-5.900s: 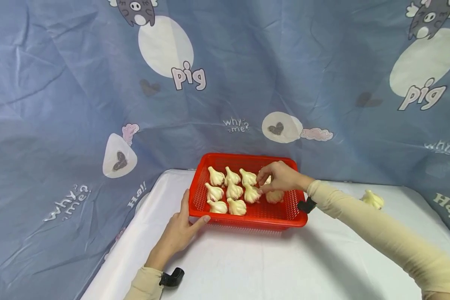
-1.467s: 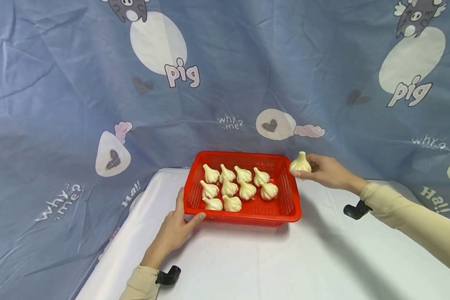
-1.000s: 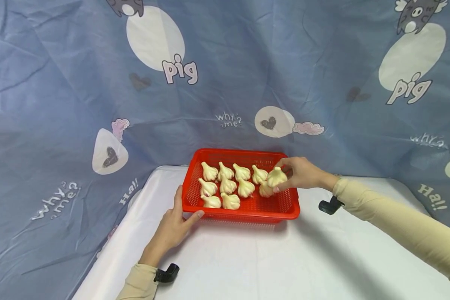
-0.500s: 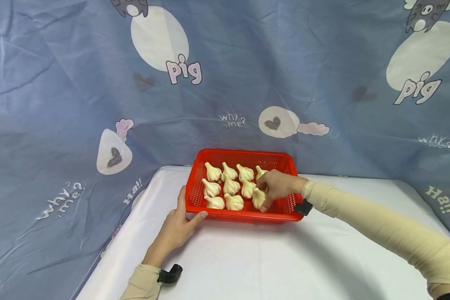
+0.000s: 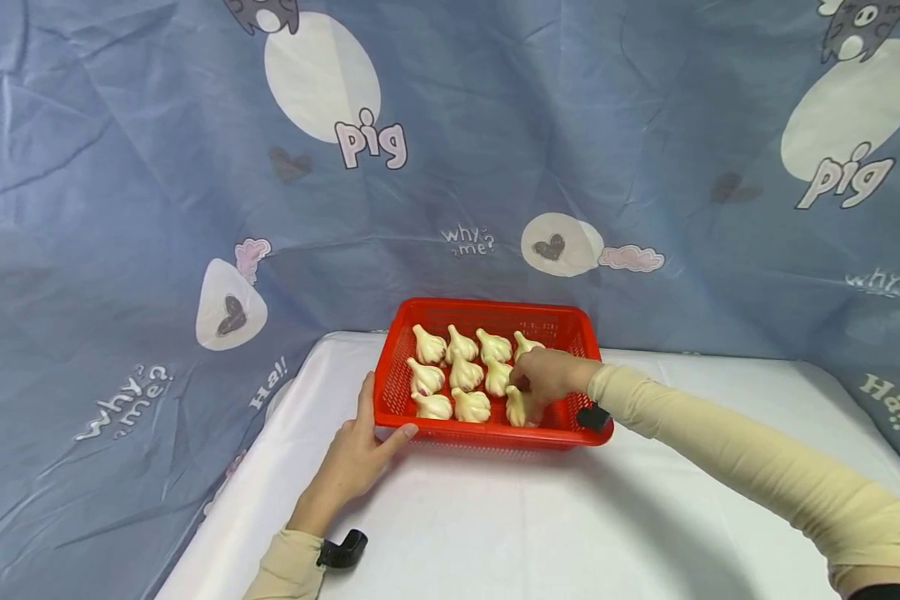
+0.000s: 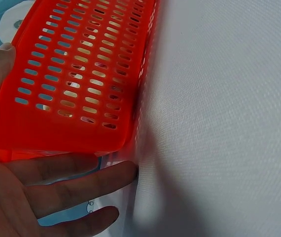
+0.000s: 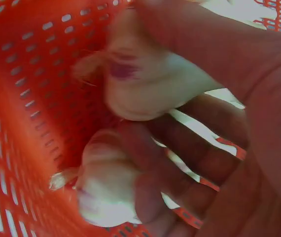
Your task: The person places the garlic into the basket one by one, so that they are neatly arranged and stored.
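A red perforated plastic basket [image 5: 495, 432] stands on the table with several cream garlic bulbs [image 5: 465, 374] in rows, stems mostly toward the back. Inside its front right part, my right hand [image 5: 549, 375] grips one garlic bulb [image 7: 145, 81] between thumb and fingers, low in the basket at the front row. Beside it in the right wrist view, another bulb [image 7: 108, 182] lies against the backs of the fingers. My left hand [image 5: 354, 458] rests at the basket's front left corner, thumb on the front rim. In the left wrist view its lower fingers [image 6: 81, 190] stretch straight past the corner.
The white-covered table [image 5: 480, 533] extends in front and to the right of the basket. A blue cloth with pig prints [image 5: 435, 150] hangs close behind it. A black wrist device [image 5: 343, 550] sits on the left wrist.
A bulb that lay on the table at right was picked up by my right hand, carried left over the rim and lowered to the basket's front row. The left hand stays at the corner.
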Demonstrator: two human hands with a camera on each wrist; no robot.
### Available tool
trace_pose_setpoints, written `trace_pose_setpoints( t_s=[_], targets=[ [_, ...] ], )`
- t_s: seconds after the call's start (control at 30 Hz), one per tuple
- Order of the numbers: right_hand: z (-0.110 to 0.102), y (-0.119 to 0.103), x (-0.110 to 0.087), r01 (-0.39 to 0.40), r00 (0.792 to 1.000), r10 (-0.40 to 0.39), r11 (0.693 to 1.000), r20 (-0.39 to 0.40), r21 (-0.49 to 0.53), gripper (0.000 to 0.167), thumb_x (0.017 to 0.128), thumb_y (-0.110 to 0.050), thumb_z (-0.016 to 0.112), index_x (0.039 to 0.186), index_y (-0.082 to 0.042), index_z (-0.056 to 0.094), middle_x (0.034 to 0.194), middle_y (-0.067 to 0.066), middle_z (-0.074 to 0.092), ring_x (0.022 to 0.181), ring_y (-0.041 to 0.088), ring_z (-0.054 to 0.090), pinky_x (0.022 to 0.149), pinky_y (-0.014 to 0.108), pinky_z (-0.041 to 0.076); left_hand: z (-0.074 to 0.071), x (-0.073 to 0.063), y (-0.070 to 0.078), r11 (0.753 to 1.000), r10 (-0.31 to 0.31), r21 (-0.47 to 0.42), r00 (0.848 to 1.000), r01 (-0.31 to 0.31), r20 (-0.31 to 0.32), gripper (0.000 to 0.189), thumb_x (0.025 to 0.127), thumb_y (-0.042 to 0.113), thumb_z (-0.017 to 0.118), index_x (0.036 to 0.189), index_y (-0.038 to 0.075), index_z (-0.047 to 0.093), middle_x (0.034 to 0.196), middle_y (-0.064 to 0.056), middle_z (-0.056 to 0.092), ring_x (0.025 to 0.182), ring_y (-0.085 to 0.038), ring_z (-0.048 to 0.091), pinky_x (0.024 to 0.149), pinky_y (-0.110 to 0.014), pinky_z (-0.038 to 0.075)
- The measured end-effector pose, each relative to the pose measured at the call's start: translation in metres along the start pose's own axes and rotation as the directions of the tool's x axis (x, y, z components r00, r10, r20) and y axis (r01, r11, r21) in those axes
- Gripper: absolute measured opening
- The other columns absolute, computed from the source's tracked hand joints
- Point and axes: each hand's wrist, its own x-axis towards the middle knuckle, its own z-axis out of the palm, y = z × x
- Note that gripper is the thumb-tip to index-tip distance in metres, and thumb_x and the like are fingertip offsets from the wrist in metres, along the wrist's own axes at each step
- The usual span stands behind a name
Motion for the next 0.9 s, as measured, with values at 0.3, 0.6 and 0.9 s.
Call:
trace_pose_setpoints(
  t_s=[0.3, 0.6, 0.9],
  targets=[
    [0.012, 0.005, -0.002, -0.043, 0.999, 0.044, 0.998, 0.026, -0.039, 0.025, 0.072, -0.011, 0.093, 0.091, -0.02, 0.08, 0.077, -0.011, 0.065, 0.072, 0.009, 0.053, 0.069, 0.027, 0.049, 0.007, 0.0, 0.003, 1.0, 0.003, -0.014, 1.0, -0.003, 0.014, 0.112, 0.094, 0.062, 0.072, 0.172, 0.016, 0.005, 0.079, -0.005, 0.071, 0.072, -0.012, 0.063, 0.083, -0.046, 0.055],
    [-0.001, 0.002, -0.02, -0.064, 0.998, 0.064, 0.998, 0.006, 0.007, 0.038, 0.074, -0.028, 0.098, 0.106, -0.016, 0.082, 0.093, -0.004, 0.077, 0.083, 0.01, 0.064, 0.079, 0.031, 0.056, 0.007, 0.001, 0.004, 1.0, -0.014, -0.006, 1.0, 0.014, 0.026, 0.114, 0.094, 0.064, 0.072, 0.172, 0.014, 0.005, 0.077, -0.003, 0.069, 0.074, -0.014, 0.065, 0.087, -0.049, 0.055],
    [-0.026, 0.016, -0.079, -0.13, 0.959, 0.118, 0.991, -0.256, -0.032, 0.056, 0.077, -0.046, 0.094, 0.118, -0.011, 0.079, 0.107, 0.003, 0.08, 0.096, 0.024, 0.074, 0.078, 0.046, 0.059, 0.005, 0.005, -0.004, 1.0, 0.0, 0.003, 1.0, 0.0, 0.017, 0.112, 0.095, 0.061, 0.073, 0.172, 0.015, 0.005, 0.076, -0.002, 0.07, 0.069, -0.01, 0.064, 0.082, -0.045, 0.054]
  ],
)
